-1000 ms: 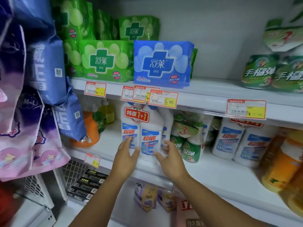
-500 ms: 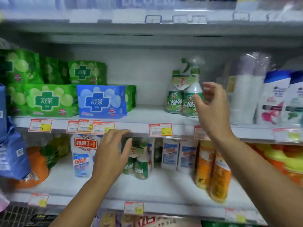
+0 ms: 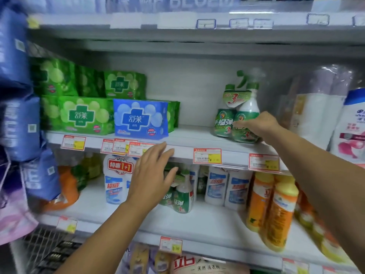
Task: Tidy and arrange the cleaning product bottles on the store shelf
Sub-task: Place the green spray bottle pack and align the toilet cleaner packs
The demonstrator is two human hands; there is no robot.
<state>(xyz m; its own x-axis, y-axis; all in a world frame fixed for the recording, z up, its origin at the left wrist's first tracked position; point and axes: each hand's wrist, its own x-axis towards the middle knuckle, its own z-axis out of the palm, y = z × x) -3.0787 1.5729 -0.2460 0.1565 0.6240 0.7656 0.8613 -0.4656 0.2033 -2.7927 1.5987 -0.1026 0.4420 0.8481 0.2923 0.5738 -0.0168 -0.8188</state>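
A green and white spray bottle twin pack [image 3: 237, 117] stands on the upper shelf [image 3: 189, 139]. My right hand [image 3: 256, 124] is on its right bottle, fingers curled against the label. My left hand [image 3: 152, 175] hovers open in front of the lower shelf [image 3: 197, 220], holding nothing. Behind that hand stand a white and blue twin pack marked 1+1 [image 3: 116, 178] and a second green spray pack [image 3: 181, 196]. Two white bottles with blue labels [image 3: 227, 186] and orange bottles [image 3: 274, 208] stand further right.
Green packs [image 3: 85, 115] and a blue pack [image 3: 141, 119] fill the upper shelf's left. Blue bags [image 3: 21, 123] hang at far left. An orange bottle [image 3: 67, 190] sits low left. Wrapped white rolls [image 3: 320, 111] and a shampoo bottle [image 3: 353, 125] stand at right. Price tags line the shelf edges.
The view has swung up and right from the lower shelf. Both hands left the 1+1 pack; my right hand rose to the upper shelf and came down onto the green spray pack.
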